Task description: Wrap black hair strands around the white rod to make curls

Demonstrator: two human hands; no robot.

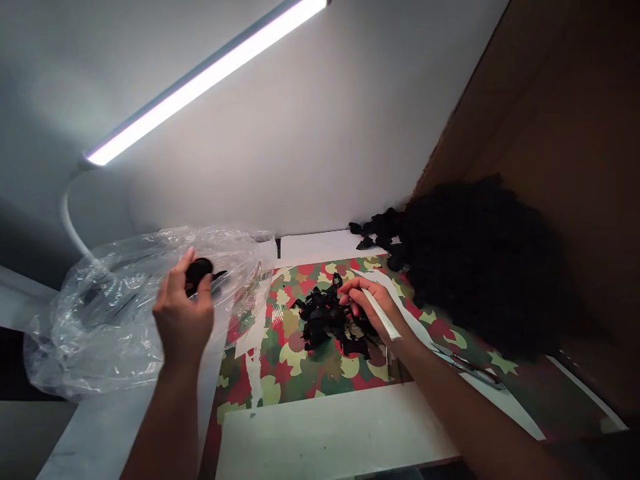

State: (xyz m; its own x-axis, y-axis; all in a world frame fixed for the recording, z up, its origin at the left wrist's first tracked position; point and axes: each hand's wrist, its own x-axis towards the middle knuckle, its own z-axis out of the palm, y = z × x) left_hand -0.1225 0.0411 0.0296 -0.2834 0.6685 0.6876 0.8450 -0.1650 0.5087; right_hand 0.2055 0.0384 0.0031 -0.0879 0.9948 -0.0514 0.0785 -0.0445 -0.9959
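Note:
My left hand [184,310] is raised over the clear plastic bag [115,333], its fingers curled round a small rounded black piece [199,272]. A thin dark end of that piece sticks out past the thumb. My right hand [373,303] is at the right side of a small heap of black scraps [325,317], which lies on patterned paper [280,380]. A pale, flat, stick-like tool [381,315] rests in the right hand and slants back over its wrist. The tool's working end is hidden, and what the fingertips touch is unclear.
On the right, a large pile of black pieces [480,267] leans against a cardboard wall [575,133]; several loose ones lie at its left edge. Scissors [470,368] lie beside my right forearm. A lit lamp bar [210,80] hangs above, on a bent neck [73,227].

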